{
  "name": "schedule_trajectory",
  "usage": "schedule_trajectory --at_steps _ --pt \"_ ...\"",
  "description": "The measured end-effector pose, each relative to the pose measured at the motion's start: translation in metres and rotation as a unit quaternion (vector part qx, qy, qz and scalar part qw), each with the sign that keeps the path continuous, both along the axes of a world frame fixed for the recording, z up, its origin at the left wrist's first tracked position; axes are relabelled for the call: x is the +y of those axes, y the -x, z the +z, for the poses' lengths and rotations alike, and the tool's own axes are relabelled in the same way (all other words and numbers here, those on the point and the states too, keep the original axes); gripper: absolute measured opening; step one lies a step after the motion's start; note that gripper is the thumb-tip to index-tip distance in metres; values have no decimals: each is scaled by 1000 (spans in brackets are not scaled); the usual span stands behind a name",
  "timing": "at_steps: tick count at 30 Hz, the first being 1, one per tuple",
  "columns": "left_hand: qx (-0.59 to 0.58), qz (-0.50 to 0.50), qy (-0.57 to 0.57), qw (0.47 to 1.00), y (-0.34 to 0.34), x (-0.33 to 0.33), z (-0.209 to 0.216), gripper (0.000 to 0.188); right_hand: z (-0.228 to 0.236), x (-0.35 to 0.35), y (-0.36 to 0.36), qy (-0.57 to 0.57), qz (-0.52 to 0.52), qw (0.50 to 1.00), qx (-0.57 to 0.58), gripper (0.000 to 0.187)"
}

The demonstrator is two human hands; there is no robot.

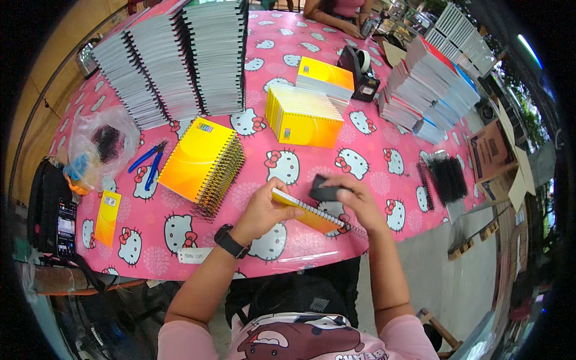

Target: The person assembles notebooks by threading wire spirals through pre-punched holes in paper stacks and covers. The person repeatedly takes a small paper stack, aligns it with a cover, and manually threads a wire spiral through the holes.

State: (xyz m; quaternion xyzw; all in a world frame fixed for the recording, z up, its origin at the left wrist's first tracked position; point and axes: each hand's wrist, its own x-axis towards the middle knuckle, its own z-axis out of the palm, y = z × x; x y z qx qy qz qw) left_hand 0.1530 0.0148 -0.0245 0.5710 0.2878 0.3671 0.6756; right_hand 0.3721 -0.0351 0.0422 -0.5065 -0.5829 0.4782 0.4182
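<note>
My left hand [267, 210] grips a small yellow-orange notebook [317, 219] near the table's front edge, thumb on its near face. The notebook stands on edge, tilted, and a dark spiral coil [355, 230] runs along its upper edge and sticks out past its right end. Just above the coil, my right hand [363, 201] closes around a black, blocky object [324, 189] whose exact kind I cannot make out. To the left lies a stack of coil-bound yellow notebooks [195, 157]. Beyond my hands, more yellow notebooks [305, 117] stand in a packed row.
Tall stacks of bound books [213, 60] rise at the far left. Blue cutting pliers [149, 162] lie beside a plastic bag [102, 144]. A black tape dispenser [363, 78], book stacks [420, 90], a heap of black coils [449, 180] and a cardboard box [495, 153] stand rightward. Another person's arm [333, 21] rests at the far edge.
</note>
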Motion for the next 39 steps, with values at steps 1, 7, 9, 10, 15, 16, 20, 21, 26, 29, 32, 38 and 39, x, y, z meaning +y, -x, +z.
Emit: schedule_trajectory --at_steps 1,7,9,10,15,16,20,21,26,29,32,38,39 --pt "20 0 -15 1000 0 -1 -2 39 -1 -1 2 0 4 1000 -1 52" --pt "16 8 -33 999 -1 0 -5 39 -13 5 7 34 -4 999 -9 42" --pt "24 11 -36 999 -2 2 -5 39 -9 5 5 24 33 992 117 43" --pt "12 10 -53 998 -3 3 -6 39 -10 5 6 10 61 996 66 44" --pt "30 6 -27 999 0 2 0 39 -9 9 6 31 53 982 178 44" --pt "9 7 -31 999 -2 0 -1 38 -12 11 8 -26 110 975 194 40" --pt "-5 -14 20 1000 1 1 3 38 -6 19 13 -1 25 999 -24 36" --pt "-5 -12 18 1000 1 1 3 38 -1 18 16 -3 27 999 -24 36" --pt "-23 -6 14 1000 0 -1 3 37 -22 25 18 9 68 997 -24 39" --pt "15 -2 -16 1000 -1 0 -2 38 -28 28 5 -104 -18 967 -231 46" --pt "6 4 -35 999 -3 2 -4 39 -23 30 -5 -239 -130 826 -493 50" --pt "142 73 -241 957 -5 -13 32 30 23 -4 59 -218 -14 943 -252 35" --pt "141 71 -243 957 -7 -14 28 30 21 -6 60 -211 -23 939 -269 32"
